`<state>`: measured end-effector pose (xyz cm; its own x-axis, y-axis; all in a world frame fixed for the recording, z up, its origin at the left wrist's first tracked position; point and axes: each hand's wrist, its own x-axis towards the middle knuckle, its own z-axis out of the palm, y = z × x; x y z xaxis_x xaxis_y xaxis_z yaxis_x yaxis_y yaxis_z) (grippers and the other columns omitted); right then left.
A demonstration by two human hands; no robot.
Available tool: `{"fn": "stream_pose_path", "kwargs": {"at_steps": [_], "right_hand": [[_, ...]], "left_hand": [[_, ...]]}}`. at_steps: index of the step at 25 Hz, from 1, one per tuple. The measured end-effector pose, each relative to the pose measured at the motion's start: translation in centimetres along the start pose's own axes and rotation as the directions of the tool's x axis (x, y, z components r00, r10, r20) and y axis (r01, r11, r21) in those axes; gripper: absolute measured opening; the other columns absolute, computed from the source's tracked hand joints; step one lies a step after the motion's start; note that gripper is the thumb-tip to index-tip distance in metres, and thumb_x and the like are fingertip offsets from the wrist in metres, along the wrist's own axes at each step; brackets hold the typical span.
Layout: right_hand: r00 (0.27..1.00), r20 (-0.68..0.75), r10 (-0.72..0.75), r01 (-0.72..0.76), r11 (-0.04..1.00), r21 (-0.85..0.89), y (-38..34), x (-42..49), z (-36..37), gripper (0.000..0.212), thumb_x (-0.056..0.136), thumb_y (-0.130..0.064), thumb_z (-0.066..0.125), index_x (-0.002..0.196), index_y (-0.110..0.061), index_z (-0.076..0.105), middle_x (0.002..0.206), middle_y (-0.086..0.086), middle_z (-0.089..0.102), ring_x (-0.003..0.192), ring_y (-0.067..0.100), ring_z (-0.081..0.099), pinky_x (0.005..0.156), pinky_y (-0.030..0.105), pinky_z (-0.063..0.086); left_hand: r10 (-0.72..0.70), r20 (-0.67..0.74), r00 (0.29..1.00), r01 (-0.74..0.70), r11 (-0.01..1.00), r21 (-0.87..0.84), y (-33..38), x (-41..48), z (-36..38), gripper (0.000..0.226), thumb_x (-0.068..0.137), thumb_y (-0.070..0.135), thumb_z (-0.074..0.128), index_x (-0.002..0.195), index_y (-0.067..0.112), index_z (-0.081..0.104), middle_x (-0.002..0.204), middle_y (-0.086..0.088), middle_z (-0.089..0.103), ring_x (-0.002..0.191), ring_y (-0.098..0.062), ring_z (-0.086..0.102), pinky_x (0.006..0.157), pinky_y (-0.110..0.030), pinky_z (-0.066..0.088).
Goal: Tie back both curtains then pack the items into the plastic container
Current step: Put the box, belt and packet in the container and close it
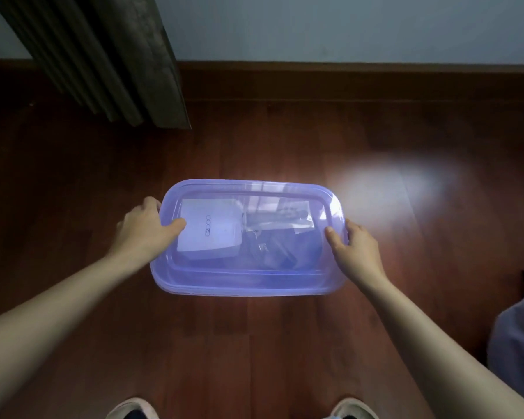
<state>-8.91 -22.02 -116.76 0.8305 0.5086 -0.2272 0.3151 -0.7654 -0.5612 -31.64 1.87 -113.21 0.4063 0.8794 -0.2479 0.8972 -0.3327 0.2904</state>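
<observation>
A translucent blue-purple plastic container with its lid on sits in front of me over the wooden floor. Through the lid I see a white box on the left and clear-wrapped dark items on the right. My left hand grips the container's left end, thumb pressed on the lid. My right hand grips the right end, thumb on the lid's rim. A dark pleated curtain hangs at the upper left, its hem near the floor.
Reddish wooden floor runs to a brown skirting board under a pale wall. A bright light patch lies on the floor right of the container. Pale fabric shows at the right edge. My two shoes are at the bottom.
</observation>
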Motion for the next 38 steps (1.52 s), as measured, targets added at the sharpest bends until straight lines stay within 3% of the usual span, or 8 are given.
{"fn": "stream_pose_path", "kwargs": {"at_steps": [8,12,15,18,26,33,36,38], "right_hand": [[0.994,0.066,0.09,-0.097,0.989,0.109,-1.6,-0.7,-0.4,0.04,0.089,-0.036,0.054,0.118,-0.009,0.053,0.113,0.011,0.064,0.106,0.034,0.058,0.085,0.037,0.045],[0.973,0.147,0.176,-0.214,0.931,0.297,-2.9,0.5,-0.9,0.063,0.089,-0.031,0.053,0.143,-0.014,0.025,0.129,0.011,0.054,0.103,0.027,0.052,0.085,0.031,0.038],[0.962,0.179,0.205,-0.25,0.926,0.285,-3.1,2.4,-0.8,0.07,0.092,-0.05,0.044,0.146,-0.016,0.017,0.14,0.014,0.046,0.122,0.033,0.048,0.096,0.036,0.037],[0.948,0.24,0.21,-0.268,0.932,0.243,-2.6,2.9,0.0,0.07,0.09,-0.06,0.038,0.145,-0.018,0.022,0.138,0.013,0.049,0.125,0.034,0.047,0.1,0.039,0.038],[0.983,0.045,0.176,-0.181,0.972,0.149,-2.6,2.4,1.0,0.041,0.093,-0.054,0.038,0.108,-0.018,0.053,0.086,0.005,0.052,0.099,0.038,0.055,0.075,0.032,0.03],[0.981,0.04,0.189,-0.193,0.965,0.176,-2.8,2.1,0.7,0.047,0.092,-0.057,0.039,0.119,-0.021,0.053,0.103,0.01,0.062,0.109,0.037,0.054,0.081,0.035,0.034],[0.954,0.161,0.254,-0.294,0.9,0.322,-2.1,1.8,-0.1,0.063,0.086,-0.069,0.036,0.133,-0.027,0.042,0.13,0.007,0.056,0.121,0.03,0.05,0.093,0.036,0.036],[0.937,0.196,0.289,-0.342,0.872,0.35,-1.4,0.9,-0.2,0.069,0.082,-0.073,0.037,0.134,-0.029,0.04,0.132,0.005,0.054,0.122,0.027,0.05,0.097,0.037,0.037]], "left_hand": [[-0.054,0.12,0.991,0.047,0.997,0.06,-0.8,1.0,0.4,0.046,0.083,0.039,0.055,0.113,0.007,0.043,0.109,-0.016,0.055,0.097,-0.038,0.055,0.078,-0.04,0.044],[-0.213,0.192,0.958,0.261,0.925,-0.275,-0.4,2.1,0.5,0.042,0.09,0.051,0.033,0.112,0.016,0.041,0.105,-0.01,0.058,0.086,-0.029,0.056,0.069,-0.035,0.042],[-0.216,0.223,0.95,0.292,0.87,-0.398,-0.3,2.9,1.4,0.059,0.093,0.06,0.02,0.13,0.02,0.043,0.13,-0.01,0.051,0.112,-0.033,0.051,0.082,-0.037,0.038],[-0.195,0.184,0.963,0.258,0.861,-0.438,-0.2,2.7,2.4,0.06,0.096,0.058,0.02,0.133,0.018,0.045,0.132,-0.01,0.05,0.121,-0.033,0.046,0.088,-0.039,0.035],[-0.177,0.05,0.983,0.181,0.876,-0.447,-0.5,2.6,3.3,0.049,0.097,0.053,0.023,0.093,0.015,0.054,0.085,-0.001,0.055,0.087,-0.025,0.049,0.076,-0.035,0.034],[-0.214,0.035,0.976,0.205,0.861,-0.465,-0.3,2.5,3.3,0.044,0.095,0.056,0.028,0.078,0.025,0.055,0.08,0.002,0.055,0.086,-0.026,0.05,0.077,-0.035,0.038],[-0.191,0.213,0.958,0.284,0.706,-0.648,-1.2,2.5,3.2,0.044,0.091,0.062,0.031,0.109,0.032,0.058,0.11,0.005,0.058,0.098,-0.02,0.055,0.086,-0.036,0.043],[-0.17,0.303,0.938,0.339,0.641,-0.689,-2.3,1.9,3.6,0.047,0.086,0.066,0.033,0.103,0.033,0.062,0.109,0.002,0.063,0.098,-0.022,0.061,0.086,-0.039,0.046]]}}
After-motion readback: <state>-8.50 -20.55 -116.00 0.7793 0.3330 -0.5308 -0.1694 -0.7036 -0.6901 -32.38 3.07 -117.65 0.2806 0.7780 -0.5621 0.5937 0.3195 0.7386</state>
